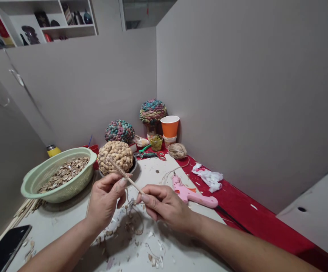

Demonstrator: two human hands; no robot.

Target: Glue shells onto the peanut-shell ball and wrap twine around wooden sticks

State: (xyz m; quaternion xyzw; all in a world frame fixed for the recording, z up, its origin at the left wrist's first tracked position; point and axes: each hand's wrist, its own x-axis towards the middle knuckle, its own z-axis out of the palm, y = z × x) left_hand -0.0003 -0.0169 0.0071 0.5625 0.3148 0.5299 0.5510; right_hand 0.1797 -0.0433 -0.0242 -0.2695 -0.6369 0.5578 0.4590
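Note:
Between my two hands is a thin wooden stick (135, 186), tilted up to the left, its upper part wrapped in twine. My left hand (107, 194) pinches it at the lower end of the wrapping. The bare lower end is gripped by the thumb and fingers of my right hand (164, 206). Just behind the stick's wrapped tip, a ball covered in pale shells (118, 153) rests in a dark bowl. A pink glue gun (192, 194) lies to the right of my right hand. Loose twine (135, 223) and shell bits are scattered below my hands.
A green colander (67, 189) of shells stands at left, near a phone (5, 247) and wooden sticks (24, 209). Toward the back are two multicoloured balls (120, 131), an orange cup (170, 126), scissors (160, 155) and a twine ball (177, 151). White crumpled plastic (209, 177) lies right.

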